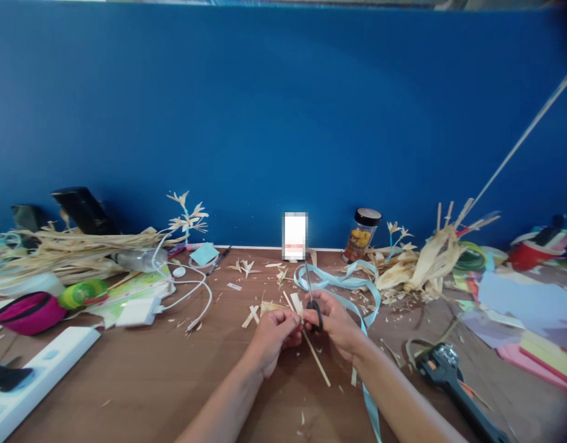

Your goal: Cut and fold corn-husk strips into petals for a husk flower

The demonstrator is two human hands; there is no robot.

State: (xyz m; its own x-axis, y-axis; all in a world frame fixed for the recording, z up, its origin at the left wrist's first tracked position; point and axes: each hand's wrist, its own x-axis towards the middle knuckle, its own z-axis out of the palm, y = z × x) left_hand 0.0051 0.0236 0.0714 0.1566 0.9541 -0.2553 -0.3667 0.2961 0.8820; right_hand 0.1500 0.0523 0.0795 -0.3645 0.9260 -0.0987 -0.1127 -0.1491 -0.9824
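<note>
Around the middle of the brown table, my left hand (274,335) is closed, its thumb and fingers pinching a pale dried husk strip (297,303). Close beside it, my right hand (336,323) is closed on scissors (316,315) with a black handle. Their metal blades point up and away from me, and my right fingertips are also near the husk strip. A long thin strip (319,363) slants down below the hands; whether either hand holds it, I cannot tell. Light blue ribbon (370,307) loops behind and beside my right hand.
Husk scraps (246,267) litter the table. Left are a husk bundle (52,252), charger (138,312), power strip (47,369) and husk flower (187,218). Right are a dark-lidded jar (362,237), husk pile (431,264), coloured paper (527,301) and glue gun (449,375). A blue partition (283,123) stands behind.
</note>
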